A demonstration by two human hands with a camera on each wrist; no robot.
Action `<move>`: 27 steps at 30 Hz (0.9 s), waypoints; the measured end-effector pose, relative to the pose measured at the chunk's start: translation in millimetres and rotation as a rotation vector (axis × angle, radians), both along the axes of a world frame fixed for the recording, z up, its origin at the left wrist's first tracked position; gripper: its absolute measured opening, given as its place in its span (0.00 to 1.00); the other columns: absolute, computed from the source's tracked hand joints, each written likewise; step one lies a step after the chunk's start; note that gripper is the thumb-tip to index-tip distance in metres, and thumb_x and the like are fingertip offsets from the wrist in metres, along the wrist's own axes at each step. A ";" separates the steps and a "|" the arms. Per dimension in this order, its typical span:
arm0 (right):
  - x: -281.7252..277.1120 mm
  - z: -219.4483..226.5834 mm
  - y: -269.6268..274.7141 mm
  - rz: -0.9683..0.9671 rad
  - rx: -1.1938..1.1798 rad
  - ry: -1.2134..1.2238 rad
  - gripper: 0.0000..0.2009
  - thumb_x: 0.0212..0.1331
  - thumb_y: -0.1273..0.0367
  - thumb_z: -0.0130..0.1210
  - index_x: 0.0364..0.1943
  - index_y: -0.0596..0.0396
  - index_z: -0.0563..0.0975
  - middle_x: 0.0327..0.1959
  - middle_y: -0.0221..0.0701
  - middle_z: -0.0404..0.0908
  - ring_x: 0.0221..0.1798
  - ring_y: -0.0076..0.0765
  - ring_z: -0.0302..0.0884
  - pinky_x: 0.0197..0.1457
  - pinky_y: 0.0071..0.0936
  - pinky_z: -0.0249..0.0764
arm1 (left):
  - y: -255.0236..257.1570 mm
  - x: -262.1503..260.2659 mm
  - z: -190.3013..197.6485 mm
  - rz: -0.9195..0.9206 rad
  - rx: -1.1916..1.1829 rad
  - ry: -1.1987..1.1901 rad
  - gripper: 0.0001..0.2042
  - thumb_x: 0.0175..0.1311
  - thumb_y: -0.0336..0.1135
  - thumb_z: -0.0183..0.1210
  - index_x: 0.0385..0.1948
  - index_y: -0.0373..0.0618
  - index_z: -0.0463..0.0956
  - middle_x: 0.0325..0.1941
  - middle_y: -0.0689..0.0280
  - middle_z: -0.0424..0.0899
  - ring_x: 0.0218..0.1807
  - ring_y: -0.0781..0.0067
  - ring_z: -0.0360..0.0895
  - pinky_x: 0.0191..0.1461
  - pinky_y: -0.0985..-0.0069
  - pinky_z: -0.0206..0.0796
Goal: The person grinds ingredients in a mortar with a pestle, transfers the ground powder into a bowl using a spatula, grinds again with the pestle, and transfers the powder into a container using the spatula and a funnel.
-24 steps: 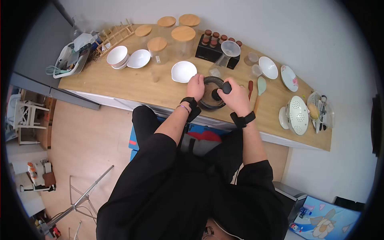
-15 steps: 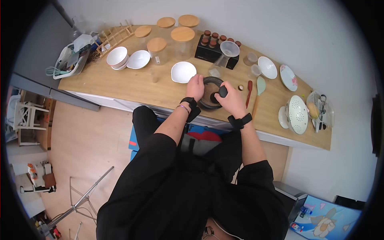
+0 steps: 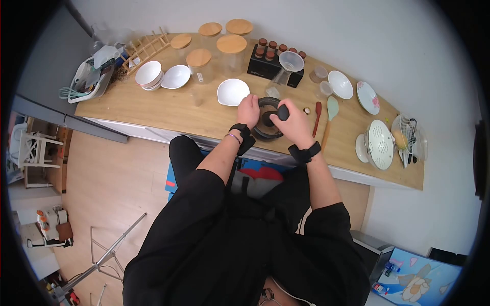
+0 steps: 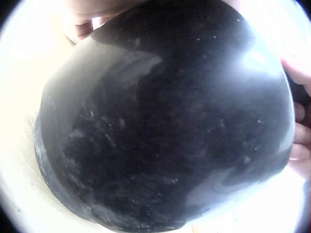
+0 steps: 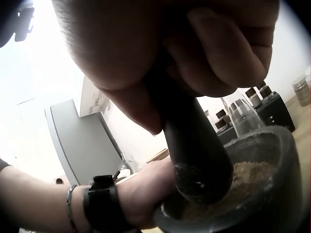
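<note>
A dark stone mortar (image 3: 269,137) stands near the front edge of the counter, holding brown ground powder (image 5: 252,174). My left hand (image 3: 248,111) grips its left side, fingers around the wall by the rim. The mortar's smooth black outer wall (image 4: 165,126) fills most of the left wrist view. With my right hand (image 3: 296,125) I hold the black pestle (image 3: 283,113) by its upper end, fingers curled round it. Tilted in the bowl, its rounded lower end (image 5: 204,179) is down in the powder.
Behind the mortar are a white bowl (image 3: 233,92), a clear funnel (image 3: 291,61) and a black spice-jar rack (image 3: 259,66). To the right lie a red spatula (image 3: 317,118), a green spoon (image 3: 333,108) and a small round cap (image 3: 307,110). A white colander (image 3: 380,145) stands farther right.
My right hand and the pestle have shifted a little left, and the pestle's lower end has moved left within the mortar. The small cap has come into sight. My left hand stays at the mortar.
</note>
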State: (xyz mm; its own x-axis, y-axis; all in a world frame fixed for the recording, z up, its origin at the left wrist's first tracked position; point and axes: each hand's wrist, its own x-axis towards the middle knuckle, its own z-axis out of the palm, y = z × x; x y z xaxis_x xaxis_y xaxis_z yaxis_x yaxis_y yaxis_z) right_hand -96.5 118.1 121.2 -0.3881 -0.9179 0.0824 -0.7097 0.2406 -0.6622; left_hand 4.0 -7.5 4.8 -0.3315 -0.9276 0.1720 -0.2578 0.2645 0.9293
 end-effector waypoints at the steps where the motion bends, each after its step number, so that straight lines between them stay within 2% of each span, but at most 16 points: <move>1: 2.4 -1.8 0.2 0.002 0.004 -0.034 0.18 0.51 0.62 0.66 0.44 0.48 0.74 0.32 0.44 0.83 0.37 0.59 0.81 0.38 0.46 0.76 | -2.2 -0.5 -3.2 -0.005 0.012 -0.028 0.16 0.74 0.40 0.45 0.37 0.37 0.78 0.37 0.44 0.81 0.44 0.40 0.77 0.49 0.54 0.68; 2: -0.8 -30.9 -2.3 0.066 -0.108 -0.019 0.18 0.51 0.61 0.66 0.44 0.48 0.73 0.33 0.44 0.82 0.38 0.59 0.81 0.39 0.46 0.76 | -3.7 -2.2 -5.7 -0.010 0.021 -0.054 0.18 0.74 0.42 0.44 0.39 0.38 0.79 0.38 0.45 0.82 0.45 0.41 0.78 0.50 0.58 0.69; 5: 0.6 -29.3 -1.5 0.005 -0.094 0.011 0.18 0.51 0.61 0.66 0.44 0.48 0.73 0.34 0.45 0.82 0.38 0.60 0.80 0.39 0.47 0.76 | -1.7 -2.1 -5.1 -0.013 0.023 -0.031 0.17 0.74 0.42 0.44 0.39 0.38 0.79 0.38 0.45 0.82 0.45 0.40 0.78 0.49 0.57 0.69; 6: -1.6 -21.6 -2.5 0.043 -0.074 0.046 0.18 0.51 0.61 0.66 0.44 0.48 0.73 0.33 0.44 0.82 0.38 0.59 0.81 0.39 0.47 0.76 | 0.2 -0.7 -3.2 -0.008 0.022 -0.035 0.17 0.74 0.42 0.44 0.39 0.38 0.79 0.38 0.45 0.82 0.45 0.40 0.78 0.49 0.57 0.69; 8: 0.2 -9.0 -0.5 0.026 -0.028 0.070 0.18 0.51 0.61 0.66 0.44 0.48 0.74 0.32 0.44 0.82 0.38 0.59 0.81 0.39 0.48 0.76 | 2.5 -2.0 1.2 0.006 0.009 -0.014 0.16 0.73 0.39 0.46 0.34 0.36 0.77 0.35 0.43 0.80 0.43 0.38 0.76 0.48 0.51 0.66; 10: 3.3 -2.5 2.2 0.005 0.023 0.099 0.17 0.52 0.61 0.65 0.44 0.48 0.74 0.31 0.44 0.82 0.38 0.59 0.81 0.38 0.48 0.76 | 2.1 -1.7 2.2 0.012 0.018 -0.017 0.16 0.73 0.39 0.46 0.34 0.36 0.77 0.35 0.43 0.80 0.43 0.38 0.76 0.48 0.52 0.66; 12: 7.4 -1.7 5.5 -0.006 -0.004 -0.015 0.17 0.52 0.62 0.65 0.44 0.47 0.74 0.30 0.43 0.83 0.37 0.58 0.81 0.38 0.48 0.76 | 4.8 -3.7 0.8 0.011 0.033 -0.017 0.16 0.73 0.40 0.45 0.34 0.36 0.77 0.35 0.43 0.80 0.43 0.38 0.76 0.48 0.52 0.66; 15: 8.3 -27.2 2.6 0.009 -0.081 0.116 0.17 0.51 0.61 0.65 0.43 0.47 0.75 0.30 0.43 0.83 0.36 0.57 0.81 0.37 0.48 0.76 | 4.7 -4.2 1.0 0.000 0.039 0.015 0.16 0.73 0.40 0.45 0.35 0.36 0.77 0.36 0.44 0.80 0.43 0.38 0.76 0.48 0.52 0.67; 17: 0.5 -29.2 1.1 0.047 -0.149 0.102 0.16 0.51 0.62 0.64 0.44 0.46 0.74 0.31 0.43 0.83 0.36 0.57 0.81 0.37 0.48 0.76 | 6.2 -3.6 2.6 0.008 0.063 -0.009 0.16 0.73 0.40 0.46 0.34 0.36 0.77 0.36 0.44 0.80 0.43 0.38 0.75 0.48 0.52 0.66; 19: 3.4 -6.0 0.7 0.012 -0.013 0.097 0.15 0.52 0.64 0.63 0.43 0.47 0.74 0.31 0.43 0.83 0.37 0.57 0.81 0.38 0.49 0.76 | 6.9 -3.9 1.9 0.013 0.048 -0.004 0.16 0.73 0.40 0.46 0.34 0.36 0.77 0.35 0.43 0.80 0.43 0.37 0.75 0.48 0.52 0.66; 22: 8.1 7.7 4.6 0.043 0.029 0.086 0.15 0.51 0.65 0.62 0.43 0.46 0.74 0.31 0.44 0.83 0.37 0.58 0.81 0.38 0.49 0.76 | 6.0 -4.0 -1.3 0.011 0.051 0.004 0.16 0.73 0.40 0.46 0.34 0.35 0.76 0.35 0.43 0.80 0.43 0.37 0.75 0.48 0.52 0.66; 25: 11.5 -18.8 0.5 0.024 0.037 0.173 0.15 0.50 0.64 0.63 0.43 0.46 0.75 0.31 0.44 0.83 0.37 0.58 0.81 0.37 0.49 0.77 | 6.6 -6.2 -4.6 0.004 0.044 0.024 0.16 0.73 0.40 0.46 0.33 0.35 0.77 0.35 0.43 0.80 0.43 0.37 0.75 0.48 0.51 0.66; 26: 5.2 -29.2 -2.3 0.026 -0.103 0.106 0.16 0.50 0.64 0.63 0.44 0.46 0.75 0.31 0.44 0.83 0.37 0.58 0.81 0.37 0.49 0.76 | 6.1 -6.6 -5.3 0.012 0.023 0.041 0.16 0.73 0.40 0.46 0.33 0.35 0.77 0.35 0.43 0.80 0.42 0.37 0.75 0.48 0.51 0.66; 27: 2.3 -23.8 -3.9 0.029 -0.105 0.107 0.16 0.50 0.64 0.63 0.44 0.46 0.75 0.31 0.44 0.83 0.37 0.58 0.81 0.37 0.49 0.76 | 6.5 -6.8 -1.7 0.015 0.021 0.043 0.16 0.73 0.40 0.46 0.33 0.35 0.77 0.35 0.43 0.80 0.42 0.37 0.75 0.48 0.51 0.66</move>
State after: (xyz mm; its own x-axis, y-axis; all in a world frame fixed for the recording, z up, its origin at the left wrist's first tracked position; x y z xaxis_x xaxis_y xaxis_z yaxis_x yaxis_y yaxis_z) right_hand -94.2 114.2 97.5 -0.3453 -0.9127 0.2184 -0.7833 0.1521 -0.6028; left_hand -2.8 -1.0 3.1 -0.3099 -0.9361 0.1663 -0.2213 0.2412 0.9449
